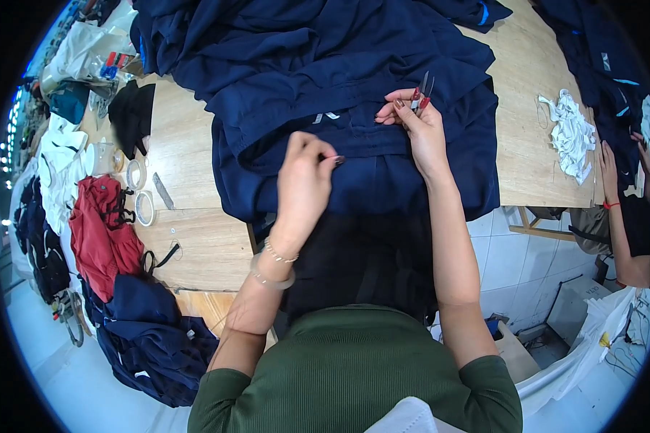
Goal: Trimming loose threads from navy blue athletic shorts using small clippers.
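I make out a pale wooden table, a straight seam running across its left part. Beyond its left edge I get a row of bright white lights, bent by the lens. Below its near right edge, my view shows white square floor tiles, a low wooden frame and a grey boxy case.

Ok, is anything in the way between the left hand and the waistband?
Nothing visible stands between the left hand and the waistband. The scissors are off to the right, in the right hand.
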The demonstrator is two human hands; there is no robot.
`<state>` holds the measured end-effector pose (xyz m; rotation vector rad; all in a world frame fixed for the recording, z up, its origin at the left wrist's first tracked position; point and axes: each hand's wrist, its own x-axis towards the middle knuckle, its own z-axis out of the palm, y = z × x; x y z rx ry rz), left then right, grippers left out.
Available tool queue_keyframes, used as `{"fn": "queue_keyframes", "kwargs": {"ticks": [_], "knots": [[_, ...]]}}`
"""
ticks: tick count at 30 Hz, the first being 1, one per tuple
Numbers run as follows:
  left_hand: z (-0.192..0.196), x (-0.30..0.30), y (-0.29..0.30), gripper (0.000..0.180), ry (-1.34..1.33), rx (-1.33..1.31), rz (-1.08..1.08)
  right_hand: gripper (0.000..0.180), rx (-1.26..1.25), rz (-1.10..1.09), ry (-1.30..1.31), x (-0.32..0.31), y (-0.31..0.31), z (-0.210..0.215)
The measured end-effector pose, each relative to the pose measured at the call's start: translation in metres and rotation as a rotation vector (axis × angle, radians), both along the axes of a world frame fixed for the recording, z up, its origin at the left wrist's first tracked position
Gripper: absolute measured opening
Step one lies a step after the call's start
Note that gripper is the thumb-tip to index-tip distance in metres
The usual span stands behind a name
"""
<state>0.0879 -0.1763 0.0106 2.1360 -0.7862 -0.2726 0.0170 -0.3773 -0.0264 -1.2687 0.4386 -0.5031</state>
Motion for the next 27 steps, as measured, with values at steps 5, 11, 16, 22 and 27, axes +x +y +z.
{"fn": "queue_keyframes", "kwargs": {"ticks": [5, 11, 16, 22, 27], "knots": [[0.029, 0.014, 0.038, 0.006, -0.162, 0.144, 0.277, 0.017, -0.002, -0.001, -0.005, -0.001, -0.001, 0.000], [0.023, -0.009, -0.007, 0.025, -0.252, -0.108, -0.025, 0.017, 0.004, -0.004, -0.017, 0.000, -0.002, -0.003], [-0.017, -0.018, -0.036, 0.026, -0.256, -0.032, -0.057, 0.017, 0.011, 0.001, -0.003, 0.002, -0.001, -0.003], [-0.003, 0.006, -0.011, 0.010, 0.257, -0.171, -0.201, 0.017, 0.003, -0.007, -0.002, 0.000, -0.003, -0.001], [0.009, 0.029, 0.031, 0.005, 0.476, -0.193, 0.007, 0.017, 0.004, 0.000, -0.005, 0.001, -0.001, 0.000]]}}
